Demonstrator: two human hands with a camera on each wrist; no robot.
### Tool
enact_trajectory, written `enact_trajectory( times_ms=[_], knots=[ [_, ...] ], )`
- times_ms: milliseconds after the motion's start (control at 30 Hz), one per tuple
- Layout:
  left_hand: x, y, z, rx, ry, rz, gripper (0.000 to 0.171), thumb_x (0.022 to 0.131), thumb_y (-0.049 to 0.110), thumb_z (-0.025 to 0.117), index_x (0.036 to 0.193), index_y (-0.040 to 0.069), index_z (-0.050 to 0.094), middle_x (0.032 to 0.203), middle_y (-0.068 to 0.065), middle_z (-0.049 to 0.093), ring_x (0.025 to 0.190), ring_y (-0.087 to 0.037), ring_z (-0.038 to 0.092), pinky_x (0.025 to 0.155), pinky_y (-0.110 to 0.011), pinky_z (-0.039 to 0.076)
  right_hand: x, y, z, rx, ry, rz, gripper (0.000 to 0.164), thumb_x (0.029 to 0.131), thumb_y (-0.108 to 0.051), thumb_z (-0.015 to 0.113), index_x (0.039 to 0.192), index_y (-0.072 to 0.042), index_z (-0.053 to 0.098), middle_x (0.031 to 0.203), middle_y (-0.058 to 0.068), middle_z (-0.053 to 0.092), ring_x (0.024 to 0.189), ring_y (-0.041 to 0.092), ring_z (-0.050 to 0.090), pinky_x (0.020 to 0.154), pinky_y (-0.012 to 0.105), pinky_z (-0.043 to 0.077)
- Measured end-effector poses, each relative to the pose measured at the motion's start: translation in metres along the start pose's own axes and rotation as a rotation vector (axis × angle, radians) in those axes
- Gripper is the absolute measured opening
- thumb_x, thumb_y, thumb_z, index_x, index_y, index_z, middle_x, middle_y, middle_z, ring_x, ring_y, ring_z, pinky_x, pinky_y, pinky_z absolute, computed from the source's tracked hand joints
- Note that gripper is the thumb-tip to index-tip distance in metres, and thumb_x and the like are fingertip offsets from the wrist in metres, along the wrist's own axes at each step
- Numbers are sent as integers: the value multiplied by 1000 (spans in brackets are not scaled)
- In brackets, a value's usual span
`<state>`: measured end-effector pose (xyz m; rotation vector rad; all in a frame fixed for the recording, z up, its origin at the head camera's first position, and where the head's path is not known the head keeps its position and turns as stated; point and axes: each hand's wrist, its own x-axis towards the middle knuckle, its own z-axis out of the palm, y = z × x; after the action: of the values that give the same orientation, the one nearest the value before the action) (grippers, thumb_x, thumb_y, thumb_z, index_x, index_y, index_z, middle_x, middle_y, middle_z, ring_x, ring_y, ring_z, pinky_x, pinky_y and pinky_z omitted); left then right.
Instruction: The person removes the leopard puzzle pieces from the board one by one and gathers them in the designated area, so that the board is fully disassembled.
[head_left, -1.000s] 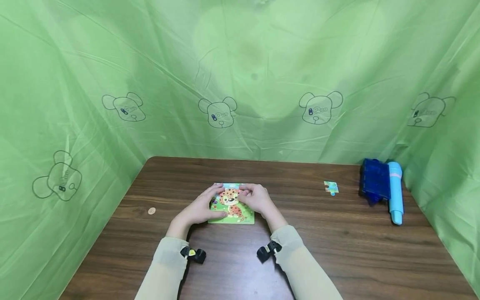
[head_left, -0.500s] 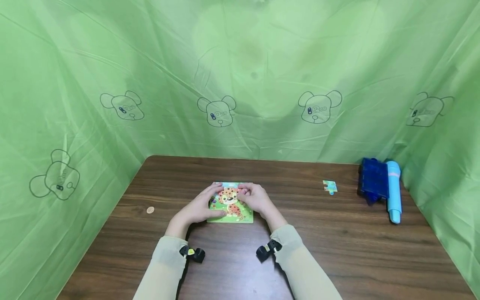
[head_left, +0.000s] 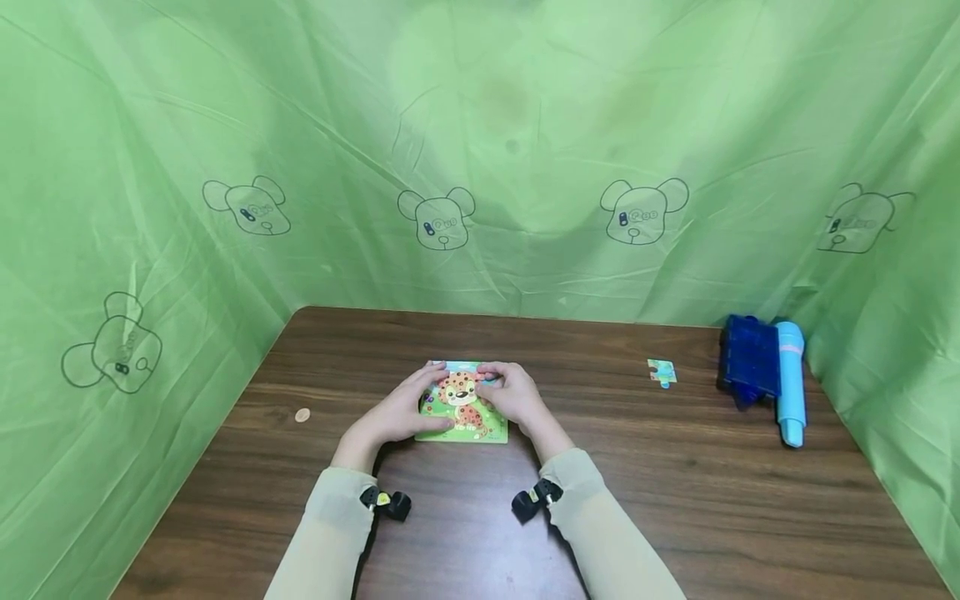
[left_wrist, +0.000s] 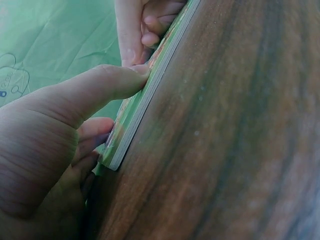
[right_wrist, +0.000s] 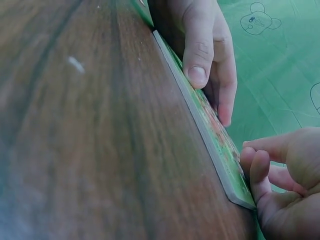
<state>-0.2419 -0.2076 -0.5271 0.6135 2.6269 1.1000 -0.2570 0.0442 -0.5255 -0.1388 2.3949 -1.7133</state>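
Note:
A small jigsaw puzzle (head_left: 465, 421) with a spotted leopard cub on green grass lies flat on the wooden table. My left hand (head_left: 393, 414) grips it by its left side, thumb (left_wrist: 132, 76) down on the face near the front edge, the other fingers round the left and far edges. Over the upper right part of the puzzle, my right hand (head_left: 519, 397) pinches with thumb and curled fingers at a puzzle piece mostly hidden beneath the fingertips (right_wrist: 247, 156). A loose puzzle piece (head_left: 662, 372), light blue with some orange, lies apart to the right.
At the table's (head_left: 600, 500) right side, a dark blue translucent box (head_left: 750, 358) stands beside a light blue tube-shaped object (head_left: 791, 383). A small round pale disc (head_left: 302, 415) lies to the left. A green curtain (head_left: 540, 125) with bear outlines surrounds the table's back and sides.
My right fingers shift slightly at the puzzle's upper right, and a bit of blue now shows between thumb and index finger. My left hand stays in place; the head view has tilted slightly.

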Motion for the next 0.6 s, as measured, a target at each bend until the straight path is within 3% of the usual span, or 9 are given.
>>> enact_trajectory(
  times_ms=[233,600],
  knots=[
    [1,0,0,-3,-4,-12,97,89,43,91,167,9,43,180,-6,27,169,-32,14,131,-63,22,0,-1,0,21,1,13,34,99,-2,76,133,0,75,81,6,67,66,13,63,56,22,50],
    [0,1,0,-17,-8,-25,98,89,45,91,167,11,43,181,-3,26,169,-29,12,131,-64,21,-2,-2,-1,95,8,31,36,98,1,76,134,-3,75,89,9,66,68,16,64,59,22,52]
  ],
)
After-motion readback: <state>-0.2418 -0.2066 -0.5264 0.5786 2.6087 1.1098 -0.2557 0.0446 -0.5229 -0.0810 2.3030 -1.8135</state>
